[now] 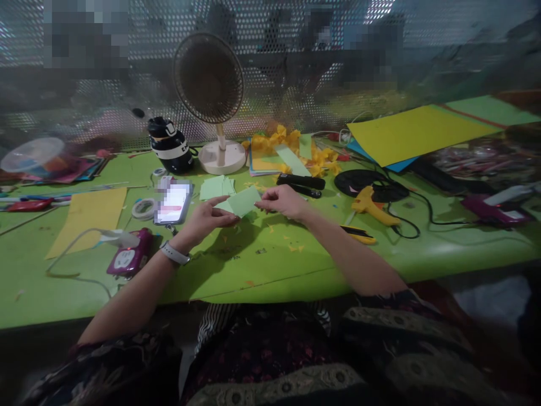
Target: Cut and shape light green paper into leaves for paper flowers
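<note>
Light green paper pieces [244, 202] are held up over the middle of the table between my two hands. My left hand [209, 219] pinches them at their left side, thumb on the near edge. At their right edge, the fingertips of my right hand [282, 202] are closed on the paper. Just behind lies a loose stack of similar green paper pieces [217, 186]. A black stapler [301, 184] rests beyond my right hand. Left of my left hand lies a phone [173, 203] with a lit screen.
A fan [222, 158] and a black bottle [172, 148] stand at the back. Yellow paper flowers [279, 138] lie near them. To the right are a yellow glue gun [372, 206], a cutter [359, 234] and large yellow sheets [418, 132]. A purple power strip [131, 254] sits left.
</note>
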`<act>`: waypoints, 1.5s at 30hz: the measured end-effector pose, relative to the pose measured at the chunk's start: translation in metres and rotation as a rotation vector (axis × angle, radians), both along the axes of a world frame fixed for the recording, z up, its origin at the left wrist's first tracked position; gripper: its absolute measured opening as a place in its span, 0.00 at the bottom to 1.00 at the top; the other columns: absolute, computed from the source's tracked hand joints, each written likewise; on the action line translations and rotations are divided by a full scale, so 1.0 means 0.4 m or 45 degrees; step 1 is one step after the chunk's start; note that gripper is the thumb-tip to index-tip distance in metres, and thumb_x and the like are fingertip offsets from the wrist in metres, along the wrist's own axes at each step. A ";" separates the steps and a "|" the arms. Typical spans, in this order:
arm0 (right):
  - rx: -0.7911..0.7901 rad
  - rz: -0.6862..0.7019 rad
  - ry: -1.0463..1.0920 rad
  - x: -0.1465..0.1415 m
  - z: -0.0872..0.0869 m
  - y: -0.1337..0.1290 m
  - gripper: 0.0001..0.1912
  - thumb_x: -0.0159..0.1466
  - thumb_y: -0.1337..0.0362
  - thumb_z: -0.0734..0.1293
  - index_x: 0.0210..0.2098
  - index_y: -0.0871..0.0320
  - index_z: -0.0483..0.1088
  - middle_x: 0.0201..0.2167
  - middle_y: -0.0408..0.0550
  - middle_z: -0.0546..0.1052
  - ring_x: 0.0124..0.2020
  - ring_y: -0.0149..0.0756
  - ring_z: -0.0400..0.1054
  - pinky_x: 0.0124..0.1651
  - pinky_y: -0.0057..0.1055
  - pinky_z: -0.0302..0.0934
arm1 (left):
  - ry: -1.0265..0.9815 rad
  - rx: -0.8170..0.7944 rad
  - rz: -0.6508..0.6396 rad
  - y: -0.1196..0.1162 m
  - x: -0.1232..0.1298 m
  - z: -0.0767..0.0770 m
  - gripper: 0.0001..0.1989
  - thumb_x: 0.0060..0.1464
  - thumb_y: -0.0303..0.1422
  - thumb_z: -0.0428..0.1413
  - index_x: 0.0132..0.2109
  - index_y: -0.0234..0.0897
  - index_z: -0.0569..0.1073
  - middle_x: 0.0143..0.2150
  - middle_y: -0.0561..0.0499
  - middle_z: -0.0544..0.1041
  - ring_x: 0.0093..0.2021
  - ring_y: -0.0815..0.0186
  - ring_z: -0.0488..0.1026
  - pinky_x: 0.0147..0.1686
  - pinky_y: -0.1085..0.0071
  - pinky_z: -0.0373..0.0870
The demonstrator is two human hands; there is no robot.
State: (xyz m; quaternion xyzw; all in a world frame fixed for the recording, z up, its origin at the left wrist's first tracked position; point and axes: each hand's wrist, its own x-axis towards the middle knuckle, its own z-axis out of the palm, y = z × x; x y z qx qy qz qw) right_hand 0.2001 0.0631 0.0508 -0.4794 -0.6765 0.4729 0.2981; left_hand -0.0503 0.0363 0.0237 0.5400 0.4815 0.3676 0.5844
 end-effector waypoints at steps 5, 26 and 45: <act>-0.054 -0.017 0.124 0.003 -0.003 0.008 0.15 0.53 0.58 0.78 0.23 0.61 0.72 0.22 0.43 0.75 0.24 0.28 0.66 0.35 0.30 0.62 | -0.205 -0.040 0.077 0.009 -0.003 0.005 0.34 0.48 0.33 0.70 0.61 0.31 0.68 0.38 0.44 0.83 0.39 0.61 0.82 0.42 0.65 0.80; -0.106 0.242 -0.124 -0.001 -0.029 0.006 0.04 0.63 0.68 0.69 0.31 0.61 0.74 0.32 0.49 0.80 0.31 0.32 0.73 0.39 0.31 0.68 | -0.084 0.058 0.066 -0.006 0.025 -0.009 0.33 0.43 0.31 0.71 0.56 0.30 0.69 0.29 0.50 0.82 0.31 0.64 0.82 0.35 0.71 0.80; 0.259 -0.015 -1.360 0.015 -0.020 0.060 0.13 0.56 0.59 0.70 0.35 0.63 0.76 0.36 0.62 0.79 0.40 0.53 0.74 0.35 0.37 0.62 | -0.129 -0.205 -0.072 -0.011 0.032 -0.012 0.17 0.46 0.27 0.67 0.43 0.34 0.71 0.34 0.47 0.82 0.29 0.66 0.79 0.25 0.75 0.73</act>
